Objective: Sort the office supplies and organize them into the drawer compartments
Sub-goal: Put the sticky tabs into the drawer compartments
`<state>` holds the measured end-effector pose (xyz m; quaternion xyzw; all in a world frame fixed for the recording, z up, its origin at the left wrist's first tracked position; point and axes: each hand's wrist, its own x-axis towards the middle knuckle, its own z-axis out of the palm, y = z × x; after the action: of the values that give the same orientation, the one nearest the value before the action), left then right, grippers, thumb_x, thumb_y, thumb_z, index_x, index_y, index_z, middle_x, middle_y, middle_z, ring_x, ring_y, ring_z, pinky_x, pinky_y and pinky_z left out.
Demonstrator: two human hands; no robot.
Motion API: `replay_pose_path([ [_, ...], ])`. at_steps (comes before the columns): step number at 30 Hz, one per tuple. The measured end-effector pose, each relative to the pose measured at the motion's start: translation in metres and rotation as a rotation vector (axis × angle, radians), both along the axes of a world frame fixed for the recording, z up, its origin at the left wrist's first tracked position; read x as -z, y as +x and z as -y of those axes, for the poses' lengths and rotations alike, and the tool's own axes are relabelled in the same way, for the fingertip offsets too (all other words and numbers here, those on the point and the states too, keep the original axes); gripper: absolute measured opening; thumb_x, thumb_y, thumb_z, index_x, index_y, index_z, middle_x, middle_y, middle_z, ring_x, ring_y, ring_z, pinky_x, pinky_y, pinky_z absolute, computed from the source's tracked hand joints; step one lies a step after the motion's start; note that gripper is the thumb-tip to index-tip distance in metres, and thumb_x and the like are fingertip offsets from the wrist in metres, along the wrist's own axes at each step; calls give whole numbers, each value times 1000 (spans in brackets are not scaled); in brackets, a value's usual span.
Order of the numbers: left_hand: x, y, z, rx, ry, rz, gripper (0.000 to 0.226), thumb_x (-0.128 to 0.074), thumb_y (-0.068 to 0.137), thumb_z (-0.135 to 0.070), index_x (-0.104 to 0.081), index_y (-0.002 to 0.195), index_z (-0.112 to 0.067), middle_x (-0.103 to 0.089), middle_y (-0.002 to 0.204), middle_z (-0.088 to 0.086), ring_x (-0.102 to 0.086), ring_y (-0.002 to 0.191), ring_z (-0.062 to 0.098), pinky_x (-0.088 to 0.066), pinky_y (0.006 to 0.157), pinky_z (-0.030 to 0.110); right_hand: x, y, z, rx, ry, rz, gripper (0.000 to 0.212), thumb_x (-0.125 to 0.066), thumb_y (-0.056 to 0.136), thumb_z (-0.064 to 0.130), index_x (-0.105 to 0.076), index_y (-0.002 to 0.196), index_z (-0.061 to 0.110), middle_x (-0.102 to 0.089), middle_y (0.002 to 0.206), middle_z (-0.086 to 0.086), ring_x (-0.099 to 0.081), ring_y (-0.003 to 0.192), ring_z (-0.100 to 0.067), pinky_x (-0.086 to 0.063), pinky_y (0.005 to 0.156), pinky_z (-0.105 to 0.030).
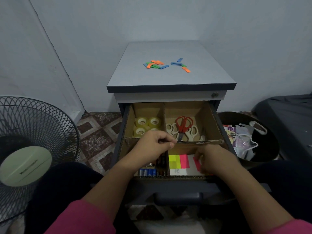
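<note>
Pinching the cardboard divider that runs across the open drawer, the left hand has thumb and curled fingers closed on its top edge near the cross junction, while the right hand reaches down into the front right compartment with fingers bent over a pad of sticky notes; it seems to nip a pink strip at the pad's right side, though the fingertips are partly hidden and I cannot tell for sure. From the head view, the only one, the drawer holds four cardboard cells: tape rolls at the back left, scissors at the back right, batteries at the front left, and the notes at the front right. Loose colored tabs lie scattered in two small heaps on the cabinet top, well apart from the hands and not yet sorted. The risk, as I judge it, lies in the divider: it is thin and already looks bent along its right stretch, so a hard pull by the left hand could fold it or lift it out, letting scissors slide into the notes' cell. A careless drag by the right hand might also peel or crumple the strips. The sticky-note pad lies flat, its long axis running left to right across the cell, with its colored strips running front to back. The red scissors point their blades toward the person, handles to the back.
</note>
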<state>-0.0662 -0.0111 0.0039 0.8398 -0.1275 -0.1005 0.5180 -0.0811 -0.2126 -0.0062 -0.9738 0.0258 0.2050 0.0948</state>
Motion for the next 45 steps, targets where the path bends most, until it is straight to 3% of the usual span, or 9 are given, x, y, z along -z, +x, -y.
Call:
replay_pose_path([
  [4,0,0,0,3,0,3,15,-66,87,-12,-72,90,-25,-67,90,-18,-58,79,-17,-43,69,1,0,-2,-4,-19,41,23,37,-77,74,25,-65,105,40,-59,116,6,-59,101,-17,-53,86,-33],
  [12,0,0,0,10,-14,8,13,-66,88,-10,-73,94,-19,-67,88,-18,-59,78,-17,-43,68,1,0,-2,-1,-6,-37,54,44,-73,78,32,-62,120,31,-62,116,2,-60,105,-19,-51,88,-33],
  [34,0,-1,1,6,-24,-8,18,-66,87,-11,-71,87,-29,-68,92,-18,-61,86,-12,-46,74,5,7,3,-4,-45,-1,56,43,-71,79,27,-64,121,32,-64,117,1,-61,105,-20,-52,89,-36],
  [38,0,0,0,7,-24,-2,16,-67,87,-10,-72,89,-25,-67,88,-19,-58,80,-18,-43,70,1,0,1,4,30,-108,139,19,-61,85,15,-69,101,20,-64,92,-1,-64,89,-20,-55,78,-32],
  [41,1,0,1,8,-20,6,15,-67,87,-10,-73,90,-23,-67,88,-19,-58,79,-18,-43,70,1,0,-2,9,86,-190,194,15,-52,87,4,-64,92,12,-53,79,-1,-64,87,-22,-51,69,-29],
  [45,1,0,1,9,-12,4,14,-67,87,-11,-73,91,-23,-67,89,-18,-59,80,-16,-44,72,2,8,-4,2,108,-157,105,12,-51,91,8,-62,93,10,-50,77,0,-64,92,-22,-51,76,-31],
])
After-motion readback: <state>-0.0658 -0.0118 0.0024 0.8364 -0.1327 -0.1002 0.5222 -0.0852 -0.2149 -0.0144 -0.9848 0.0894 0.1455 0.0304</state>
